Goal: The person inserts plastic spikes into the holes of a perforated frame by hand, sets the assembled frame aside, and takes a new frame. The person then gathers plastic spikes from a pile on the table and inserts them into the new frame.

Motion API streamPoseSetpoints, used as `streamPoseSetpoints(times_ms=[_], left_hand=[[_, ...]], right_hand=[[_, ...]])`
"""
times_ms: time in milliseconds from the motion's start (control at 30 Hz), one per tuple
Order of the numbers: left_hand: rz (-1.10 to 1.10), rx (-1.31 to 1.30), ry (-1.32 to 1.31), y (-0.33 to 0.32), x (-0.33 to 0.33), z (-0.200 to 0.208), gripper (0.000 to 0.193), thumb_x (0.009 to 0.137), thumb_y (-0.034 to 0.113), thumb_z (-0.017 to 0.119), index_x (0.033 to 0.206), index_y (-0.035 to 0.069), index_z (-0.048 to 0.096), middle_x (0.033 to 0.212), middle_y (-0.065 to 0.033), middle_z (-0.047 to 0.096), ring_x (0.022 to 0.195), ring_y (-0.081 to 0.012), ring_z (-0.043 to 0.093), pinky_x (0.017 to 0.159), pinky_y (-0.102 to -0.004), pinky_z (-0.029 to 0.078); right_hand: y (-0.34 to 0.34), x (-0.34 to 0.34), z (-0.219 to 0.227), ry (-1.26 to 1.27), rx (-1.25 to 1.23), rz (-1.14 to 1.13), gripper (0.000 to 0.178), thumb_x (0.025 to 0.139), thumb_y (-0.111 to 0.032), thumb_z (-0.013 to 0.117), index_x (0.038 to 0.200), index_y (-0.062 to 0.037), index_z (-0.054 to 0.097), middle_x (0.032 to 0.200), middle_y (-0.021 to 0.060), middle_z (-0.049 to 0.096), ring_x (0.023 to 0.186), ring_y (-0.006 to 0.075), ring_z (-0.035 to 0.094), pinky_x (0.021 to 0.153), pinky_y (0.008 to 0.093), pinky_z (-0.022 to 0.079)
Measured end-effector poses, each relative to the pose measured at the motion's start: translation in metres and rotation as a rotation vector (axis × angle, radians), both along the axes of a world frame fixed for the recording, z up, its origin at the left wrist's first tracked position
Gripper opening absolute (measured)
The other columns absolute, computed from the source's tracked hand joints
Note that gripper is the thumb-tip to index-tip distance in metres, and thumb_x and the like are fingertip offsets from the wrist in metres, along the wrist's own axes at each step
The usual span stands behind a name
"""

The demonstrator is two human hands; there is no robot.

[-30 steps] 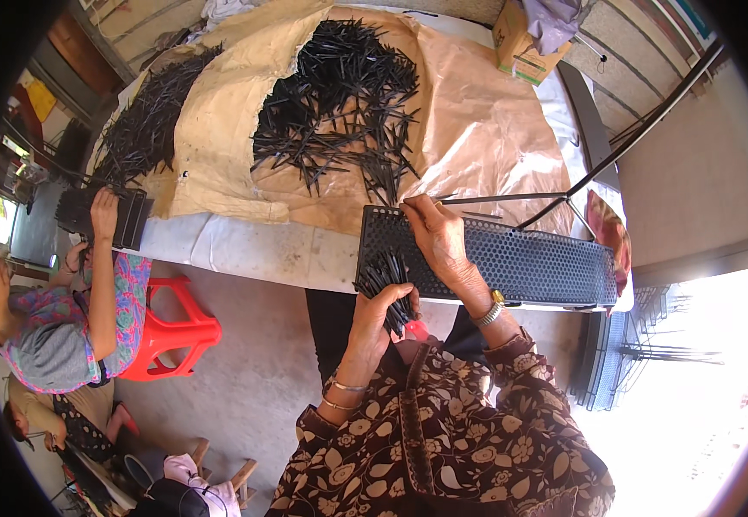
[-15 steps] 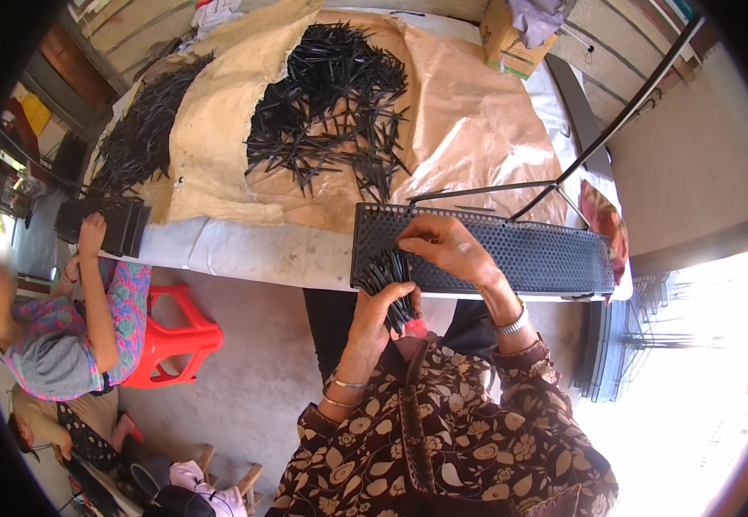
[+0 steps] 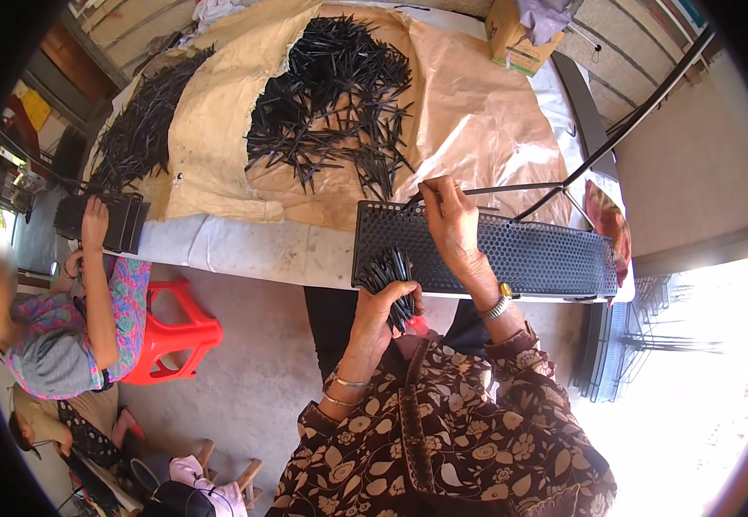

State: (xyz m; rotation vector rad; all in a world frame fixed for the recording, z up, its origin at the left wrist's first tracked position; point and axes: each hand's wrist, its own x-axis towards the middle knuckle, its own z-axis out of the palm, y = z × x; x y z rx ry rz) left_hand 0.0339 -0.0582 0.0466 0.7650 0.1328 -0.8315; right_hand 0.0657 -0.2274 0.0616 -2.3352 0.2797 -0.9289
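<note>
My left hand is wrapped round a bundle of slim black pointed sticks. Their ends fan out above my thumb, in front of the near left corner of a long black perforated tray. At that tray's far left edge is my right hand, thumb and fingers pinched together beside the thin black rod frame. Anything between those fingertips is too small or hidden to make out. Beyond the tray, a large heap of the same black sticks is spread on brown paper.
Another pile of black sticks lies farther left. A co-worker sits there by a red plastic stool, one hand at a dark tray. A cardboard box stands at the back, and several black racks at the right.
My right hand has moved up and away from above the bundle to the tray's far edge, its wrist turning upright. My left hand and its bundle stay nearly in place.
</note>
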Motion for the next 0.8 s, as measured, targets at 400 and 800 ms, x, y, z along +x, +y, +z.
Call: streamPoseSetpoints(times_ms=[400, 800], left_hand=[[0.012, -0.011, 0.003, 0.003, -0.002, -0.002, 0.027, 0.08, 0.0, 0.064, 0.105, -0.002, 0.055, 0.069, -0.0095, 0.061, 0.057, -0.0165, 0.059, 0.054, -0.0294, 0.051], [0.013, -0.004, -0.003, 0.004, -0.003, -0.003, 0.014, 0.08, 0.003, 0.063, 0.093, -0.002, 0.058, 0.069, -0.0103, 0.062, 0.058, -0.0175, 0.061, 0.056, -0.0301, 0.052]], right_hand=[[0.004, -0.001, -0.003, 0.059, -0.103, 0.136, 0.008, 0.086, -0.008, 0.066, 0.094, -0.0044, 0.065, 0.078, 0.0099, 0.065, 0.067, 0.0245, 0.066, 0.059, 0.0317, 0.051], [-0.004, -0.021, 0.008, 0.256, 0.113, 0.205, 0.02, 0.086, -0.015, 0.067, 0.102, -0.0044, 0.07, 0.083, 0.0089, 0.064, 0.068, 0.0173, 0.061, 0.061, 0.0304, 0.048]])
